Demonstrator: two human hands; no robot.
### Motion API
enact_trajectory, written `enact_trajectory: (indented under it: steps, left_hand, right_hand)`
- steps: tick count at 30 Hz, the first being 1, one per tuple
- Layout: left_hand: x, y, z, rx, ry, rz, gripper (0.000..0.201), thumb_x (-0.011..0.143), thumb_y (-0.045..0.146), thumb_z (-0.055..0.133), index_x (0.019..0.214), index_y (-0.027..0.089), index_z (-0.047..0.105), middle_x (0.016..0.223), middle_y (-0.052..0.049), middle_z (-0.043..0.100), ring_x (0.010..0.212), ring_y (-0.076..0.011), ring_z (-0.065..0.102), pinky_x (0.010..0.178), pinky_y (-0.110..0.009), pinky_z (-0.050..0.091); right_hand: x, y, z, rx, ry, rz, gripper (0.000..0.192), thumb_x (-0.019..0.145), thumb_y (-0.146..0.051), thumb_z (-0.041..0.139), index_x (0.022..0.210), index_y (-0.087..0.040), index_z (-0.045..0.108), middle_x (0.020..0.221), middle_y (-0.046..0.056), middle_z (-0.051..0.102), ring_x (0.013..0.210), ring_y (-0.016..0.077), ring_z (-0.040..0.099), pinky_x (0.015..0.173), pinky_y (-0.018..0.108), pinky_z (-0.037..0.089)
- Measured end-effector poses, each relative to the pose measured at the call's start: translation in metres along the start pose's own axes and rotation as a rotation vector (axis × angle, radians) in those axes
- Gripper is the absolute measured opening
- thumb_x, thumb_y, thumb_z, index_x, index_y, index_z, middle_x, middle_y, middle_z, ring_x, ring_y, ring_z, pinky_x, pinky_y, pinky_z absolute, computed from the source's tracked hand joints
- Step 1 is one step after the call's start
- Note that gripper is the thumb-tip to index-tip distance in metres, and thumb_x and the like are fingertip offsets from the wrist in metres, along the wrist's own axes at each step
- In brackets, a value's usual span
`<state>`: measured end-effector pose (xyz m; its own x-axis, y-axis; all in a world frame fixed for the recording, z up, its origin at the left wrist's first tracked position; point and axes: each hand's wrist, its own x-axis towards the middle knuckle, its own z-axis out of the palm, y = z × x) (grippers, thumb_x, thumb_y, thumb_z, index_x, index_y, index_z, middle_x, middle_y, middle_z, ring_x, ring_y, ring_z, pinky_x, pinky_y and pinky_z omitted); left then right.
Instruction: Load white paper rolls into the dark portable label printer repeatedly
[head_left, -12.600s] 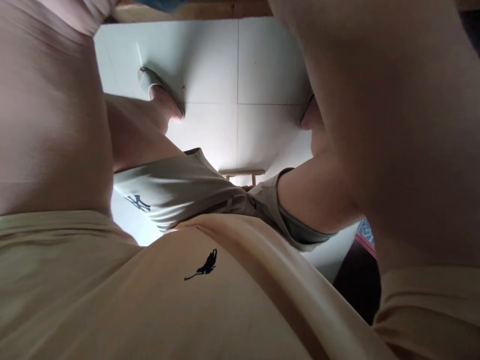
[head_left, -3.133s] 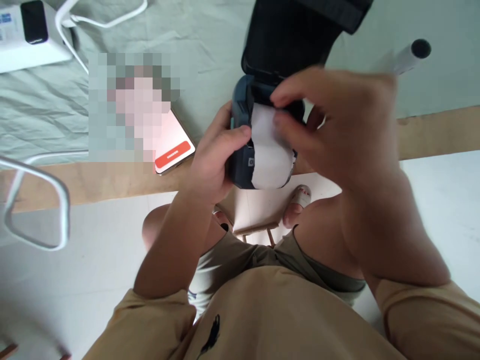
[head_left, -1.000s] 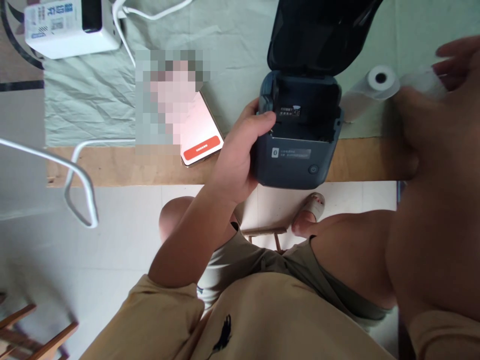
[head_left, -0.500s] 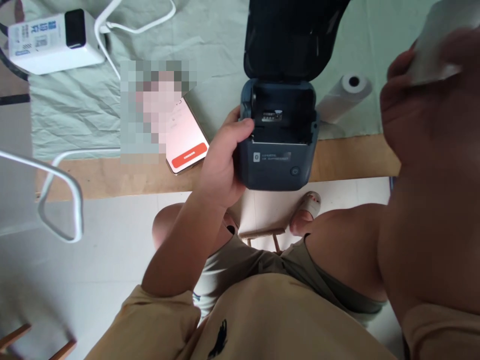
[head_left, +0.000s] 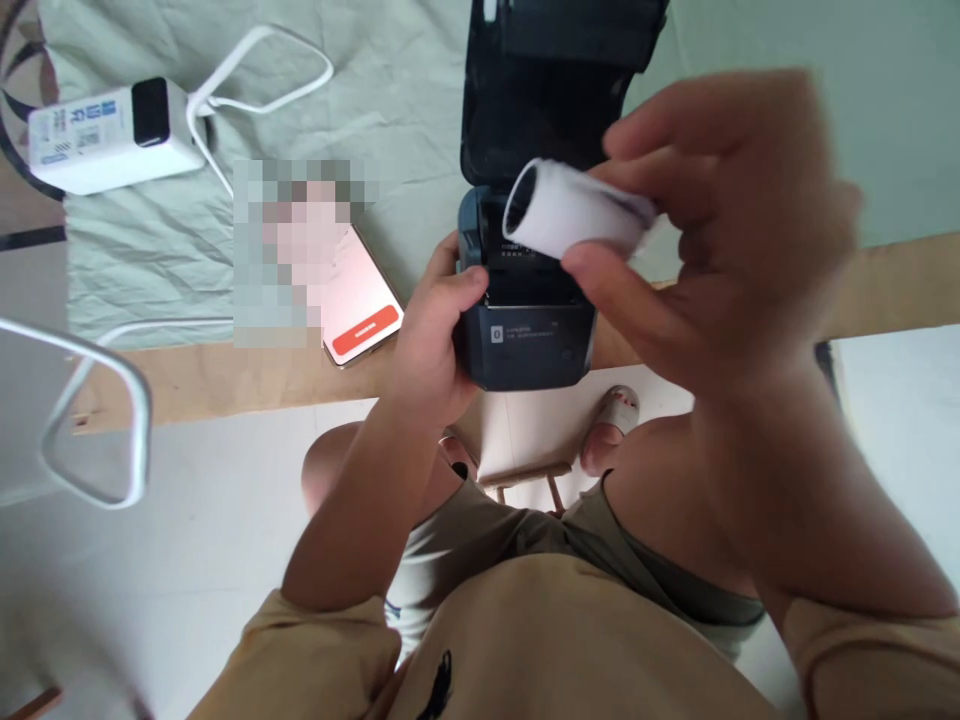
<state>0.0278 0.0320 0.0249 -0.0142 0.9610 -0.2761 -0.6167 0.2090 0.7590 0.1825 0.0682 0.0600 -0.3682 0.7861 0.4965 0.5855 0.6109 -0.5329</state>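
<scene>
My left hand (head_left: pixel 433 335) is wrapped round the left side of a dark blue label printer (head_left: pixel 525 350), its thumb on the rim. The printer's black lid (head_left: pixel 544 110) stands open at the back, showing the hollow compartment. Above that compartment my right hand (head_left: pixel 720 220) pinches a small white paper roll (head_left: pixel 566 212) between thumb and fingers. The roll is tilted, its dark wide core facing left, and it appears apart from the printer. It hides part of the compartment, and the right hand is slightly blurred.
Left of the printer lies a phone (head_left: pixel 360 300) with an orange button on its screen, partly pixelated. A white power bank (head_left: pixel 112 135) with a white cable (head_left: pixel 262 35) sits at the far left on a green cloth (head_left: pixel 405 90). The wooden table edge (head_left: pixel 210 385) runs below.
My right hand has moved in from the far right, bringing the white roll over the printer. The other white roll on the cloth is now hidden. My left hand keeps its hold.
</scene>
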Motion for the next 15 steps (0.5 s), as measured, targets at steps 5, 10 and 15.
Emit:
enact_trajectory:
  steps: [5, 10, 15]
  left_hand:
    - [-0.002, 0.001, 0.002, 0.053, 0.016, -0.004, 0.019, 0.082, 0.02, 0.048, 0.101, 0.021, 0.052, 0.09, -0.001, 0.064, 0.102, -0.0185, 0.062, 0.079, -0.025, 0.052]
    - [-0.003, -0.001, 0.002, 0.023, 0.016, 0.019, 0.018, 0.082, 0.021, 0.05, 0.099, 0.019, 0.053, 0.075, 0.001, 0.06, 0.094, -0.0176, 0.064, 0.077, -0.026, 0.052]
    - [-0.002, 0.0, 0.001, 0.034, 0.007, -0.007, 0.02, 0.082, 0.022, 0.05, 0.101, 0.02, 0.053, 0.077, 0.001, 0.06, 0.088, -0.0154, 0.064, 0.066, -0.021, 0.048]
  right_hand:
    - [-0.002, 0.01, 0.014, -0.217, -0.039, -0.055, 0.02, 0.081, -0.039, 0.056, 0.09, -0.022, 0.06, 0.088, -0.001, 0.069, 0.075, 0.0142, 0.066, 0.068, 0.029, 0.05]
    - [0.0, 0.016, 0.018, -0.156, -0.037, -0.171, 0.005, 0.083, -0.024, 0.054, 0.08, -0.023, 0.058, 0.09, -0.004, 0.07, 0.081, 0.013, 0.067, 0.074, 0.03, 0.051]
    - [0.003, 0.009, 0.012, -0.191, -0.027, -0.158, 0.008, 0.082, -0.029, 0.055, 0.083, -0.024, 0.062, 0.086, 0.0, 0.069, 0.078, 0.0156, 0.062, 0.071, 0.032, 0.048]
